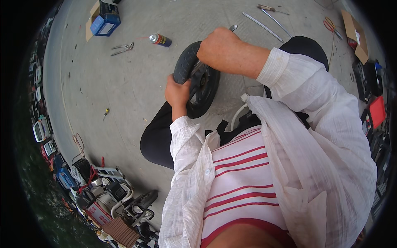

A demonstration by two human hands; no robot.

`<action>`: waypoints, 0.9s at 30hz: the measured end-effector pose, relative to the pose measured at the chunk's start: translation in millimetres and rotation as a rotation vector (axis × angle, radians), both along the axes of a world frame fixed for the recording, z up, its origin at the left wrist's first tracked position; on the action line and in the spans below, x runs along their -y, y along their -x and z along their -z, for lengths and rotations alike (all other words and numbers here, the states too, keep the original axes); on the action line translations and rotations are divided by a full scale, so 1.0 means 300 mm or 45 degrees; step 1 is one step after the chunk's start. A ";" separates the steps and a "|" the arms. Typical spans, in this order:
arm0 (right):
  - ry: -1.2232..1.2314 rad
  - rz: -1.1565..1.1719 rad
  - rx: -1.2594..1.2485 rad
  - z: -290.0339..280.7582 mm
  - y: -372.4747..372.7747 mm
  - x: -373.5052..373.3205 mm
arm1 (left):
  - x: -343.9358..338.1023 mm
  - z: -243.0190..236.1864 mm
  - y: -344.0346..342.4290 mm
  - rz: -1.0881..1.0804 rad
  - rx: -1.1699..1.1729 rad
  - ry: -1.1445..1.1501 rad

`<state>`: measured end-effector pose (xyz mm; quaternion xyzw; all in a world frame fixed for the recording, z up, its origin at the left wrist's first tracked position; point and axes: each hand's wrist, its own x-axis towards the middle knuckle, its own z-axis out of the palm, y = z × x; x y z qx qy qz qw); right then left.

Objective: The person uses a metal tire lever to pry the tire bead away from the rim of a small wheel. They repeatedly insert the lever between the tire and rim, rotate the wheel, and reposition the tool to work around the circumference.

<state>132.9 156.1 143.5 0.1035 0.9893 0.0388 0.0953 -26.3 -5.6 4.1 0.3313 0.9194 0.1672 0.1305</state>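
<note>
A small black wheel (202, 89) with a tire (186, 60) stands tilted on the ground between my knees. My left hand (178, 91) grips the tire's near left side, its thumb over the sidewall toward the rim. My right hand (221, 47) is closed in a fist above the wheel's upper right edge. From that fist pokes the shiny, curved end of a metal tire lever (234, 28). Its other end passes below the fist to where the tire meets the rim; the fist hides the middle of the lever.
Beyond the wheel lie a spray can (160, 40), pliers (123, 48), two metal bars (263, 27) and a screwdriver (266, 8). A blue box (105, 25) stands far left. At right are orange-handled scissors (329, 25), a cardboard box (355, 35) and toolboxes. A parked motorbike (140, 204) is lower left.
</note>
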 end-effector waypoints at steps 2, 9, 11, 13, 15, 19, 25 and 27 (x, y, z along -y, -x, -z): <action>0.006 -0.004 -0.006 0.005 0.009 0.003 | -0.001 0.003 0.002 0.006 0.010 -0.006; 0.036 -0.013 -0.060 0.040 0.021 0.009 | 0.003 0.000 0.005 -0.009 0.021 -0.003; 0.092 -0.003 -0.086 0.071 0.010 0.005 | 0.008 0.004 0.017 -0.046 0.070 -0.023; 0.145 0.014 -0.065 0.098 -0.004 0.010 | 0.021 0.018 0.039 -0.075 0.110 -0.053; 0.164 0.058 -0.128 0.157 -0.020 0.016 | 0.032 0.036 0.070 -0.092 0.140 -0.091; 0.144 0.113 -0.203 0.225 -0.065 0.019 | 0.040 0.072 0.114 -0.122 0.311 -0.315; 0.169 0.188 -0.326 0.293 -0.115 0.009 | 0.039 0.119 0.121 -0.182 0.461 -0.562; 0.170 0.227 -0.350 0.311 -0.126 0.017 | 0.033 0.116 0.119 -0.207 0.485 -0.590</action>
